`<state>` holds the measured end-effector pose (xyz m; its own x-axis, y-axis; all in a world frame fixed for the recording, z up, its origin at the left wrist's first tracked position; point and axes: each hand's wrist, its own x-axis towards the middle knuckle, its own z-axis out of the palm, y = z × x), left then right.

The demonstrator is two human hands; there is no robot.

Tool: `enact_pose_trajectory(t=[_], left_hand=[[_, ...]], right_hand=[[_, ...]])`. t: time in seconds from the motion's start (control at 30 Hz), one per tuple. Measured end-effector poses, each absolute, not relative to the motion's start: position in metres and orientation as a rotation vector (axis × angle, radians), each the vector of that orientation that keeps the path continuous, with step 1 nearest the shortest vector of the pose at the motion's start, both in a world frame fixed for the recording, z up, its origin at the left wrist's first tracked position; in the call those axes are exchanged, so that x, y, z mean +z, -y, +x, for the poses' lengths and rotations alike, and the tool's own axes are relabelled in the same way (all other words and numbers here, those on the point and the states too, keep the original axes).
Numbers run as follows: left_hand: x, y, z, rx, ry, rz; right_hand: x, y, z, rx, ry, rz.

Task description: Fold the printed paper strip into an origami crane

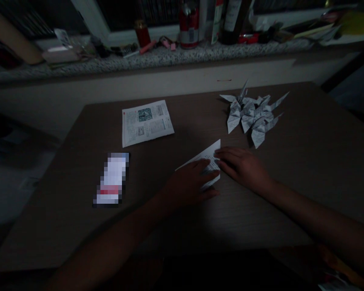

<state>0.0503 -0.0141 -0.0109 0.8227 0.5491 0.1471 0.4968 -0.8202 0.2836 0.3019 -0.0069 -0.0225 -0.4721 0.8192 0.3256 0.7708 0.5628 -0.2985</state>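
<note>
A folded piece of printed paper (210,155) lies on the dark wooden table (306,161) near the middle. My left hand (189,184) rests flat on its left part, fingers stretched out over it. My right hand (244,165) presses on its right edge with fingers extended. A square printed sheet (147,122) lies flat further back to the left. Several folded paper cranes (253,113) are heaped at the back right of the table.
A blurred-out phone (112,180) lies at the left of the table. Behind the table runs a granite ledge (170,56) crowded with a red can (188,24), bottles, a small red jar (142,33) and papers. The room is dim.
</note>
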Motion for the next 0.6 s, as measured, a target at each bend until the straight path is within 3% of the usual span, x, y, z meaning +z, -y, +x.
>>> enact_pose_trajectory(t=[0.6], left_hand=[[-0.011,0.013,0.049,0.316,-0.811,2.768]], right_hand=[[-0.012,0.001,0.295,0.26,2.449,-1.332]])
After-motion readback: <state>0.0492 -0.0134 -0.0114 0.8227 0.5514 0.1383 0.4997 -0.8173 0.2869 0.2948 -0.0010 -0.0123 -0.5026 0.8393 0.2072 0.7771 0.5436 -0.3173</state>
